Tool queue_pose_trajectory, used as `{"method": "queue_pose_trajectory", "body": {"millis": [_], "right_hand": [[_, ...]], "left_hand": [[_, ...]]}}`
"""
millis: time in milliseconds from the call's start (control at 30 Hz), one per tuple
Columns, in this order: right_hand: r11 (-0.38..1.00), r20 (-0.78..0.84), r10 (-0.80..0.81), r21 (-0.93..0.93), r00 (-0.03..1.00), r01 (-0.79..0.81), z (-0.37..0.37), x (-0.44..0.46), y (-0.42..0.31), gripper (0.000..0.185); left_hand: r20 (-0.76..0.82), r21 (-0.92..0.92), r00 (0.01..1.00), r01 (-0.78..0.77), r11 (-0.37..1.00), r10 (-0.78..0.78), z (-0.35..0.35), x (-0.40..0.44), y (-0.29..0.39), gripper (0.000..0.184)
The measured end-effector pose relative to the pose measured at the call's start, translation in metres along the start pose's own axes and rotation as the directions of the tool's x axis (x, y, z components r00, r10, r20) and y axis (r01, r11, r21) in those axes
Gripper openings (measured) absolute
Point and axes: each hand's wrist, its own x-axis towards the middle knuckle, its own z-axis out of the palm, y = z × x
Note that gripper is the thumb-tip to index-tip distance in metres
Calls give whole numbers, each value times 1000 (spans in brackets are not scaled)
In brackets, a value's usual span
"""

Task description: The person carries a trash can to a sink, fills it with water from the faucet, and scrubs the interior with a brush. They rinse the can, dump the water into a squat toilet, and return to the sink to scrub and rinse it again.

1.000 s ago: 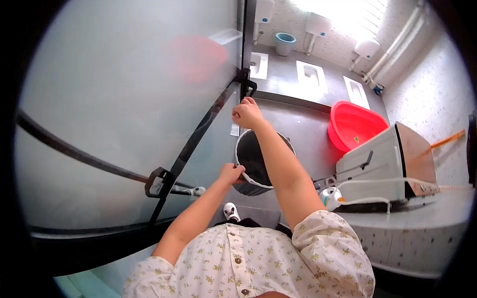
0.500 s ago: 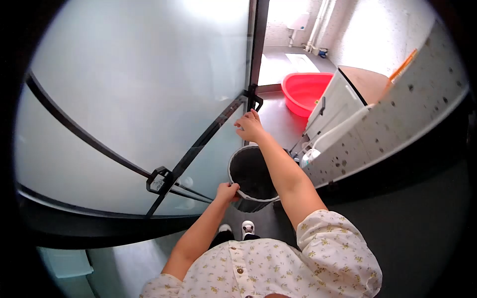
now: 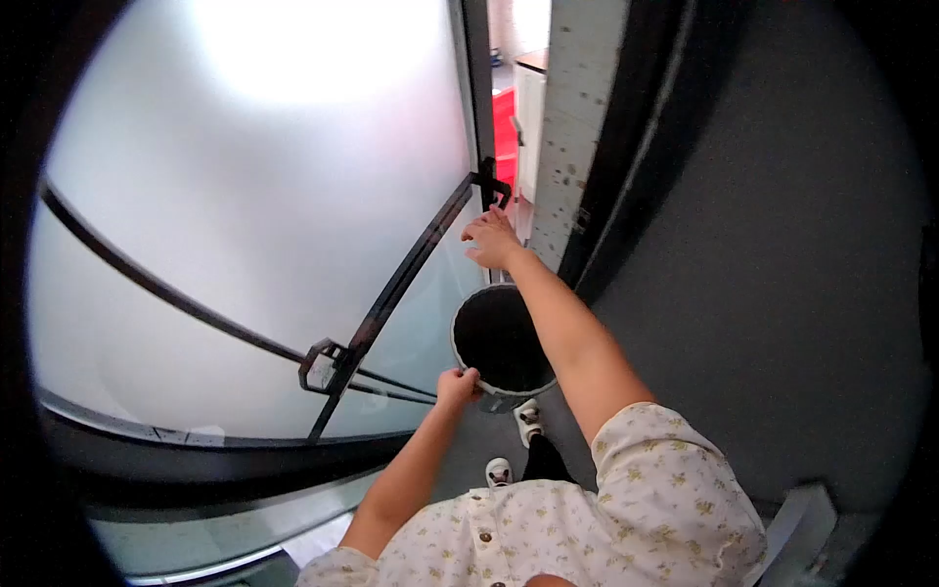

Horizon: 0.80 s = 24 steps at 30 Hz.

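Just beside the frosted glass door, the dark bin is in front of the body, mouth upward, above two white shoes. The left hand has its grip closed on the bin's pale rim. The right hand reaches past the bin, fingertips at the black handle; whether its grip closes there, I cannot tell.

I see grey floor below me, a pale speckled wall edged in black ahead, a white-sided unit with a brown top under bright light just left of it, and a dark grey surface to my right.
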Motion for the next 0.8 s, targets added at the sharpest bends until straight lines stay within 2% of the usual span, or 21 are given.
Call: {"method": "queue_pose_trajectory", "body": {"millis": [33,67,133,300,367,433,467,533,567,600,633,667,700,733,767,800], "right_hand": [[999,-19,32,-4,999,-32,-5,-8,0,28],[999,-3,42,-7,999,-42,-8,-14,-2,29],[998,30,65,-5,997,-65,-12,-22,-4,29],[993,-118,117,23,986,-115,-31,-61,-14,28],[997,-314,57,73,948,-35,-48,-102,-21,27],[987,-446,148,126,883,-102,-70,-169,-31,26],[974,-476,219,157,852,-163,-80,-207,-40,25],[933,-552,360,209,752,-293,-95,-292,-53,25],[915,-588,402,230,702,-331,-102,-334,-61,25],[870,-580,489,270,651,-412,-109,-381,-65,26],[822,-570,564,316,597,-474,-118,-427,-71,26],[788,-639,592,332,492,-518,-127,-473,-73,26],[732,-666,638,370,386,-572,-144,-516,-84,26],[682,-688,650,340,323,-648,-156,-567,-82,25],[536,-641,751,455,155,-711,-170,-612,-89,23],[447,-634,772,491,45,-748,-185,-653,-94,21]], "left_hand": [[15,-15,1000,8,1000,-8,2,-7,0,27],[32,63,999,33,997,-35,1,-13,0,26],[60,95,998,27,995,-33,2,-13,-11,26],[160,157,986,28,987,-53,16,-34,-17,25],[192,220,980,14,975,-58,35,-51,-10,25],[240,278,970,-22,960,-47,67,-64,-23,25],[329,195,944,-71,978,2,80,-81,-22,26],[351,363,936,-113,925,-24,114,-74,-33,24],[391,247,920,-129,960,23,125,-82,-30,22],[536,338,844,-227,913,12,135,-113,-3,23],[537,349,842,-276,895,51,148,-129,0,25],[530,399,845,-318,860,67,168,-123,1,27],[483,466,873,-321,825,67,185,-174,27,28],[462,593,882,-389,705,98,215,-182,29,27],[530,574,839,-464,675,127,241,-208,34,27],[603,598,791,-532,599,100,271,-219,34,29]]}}
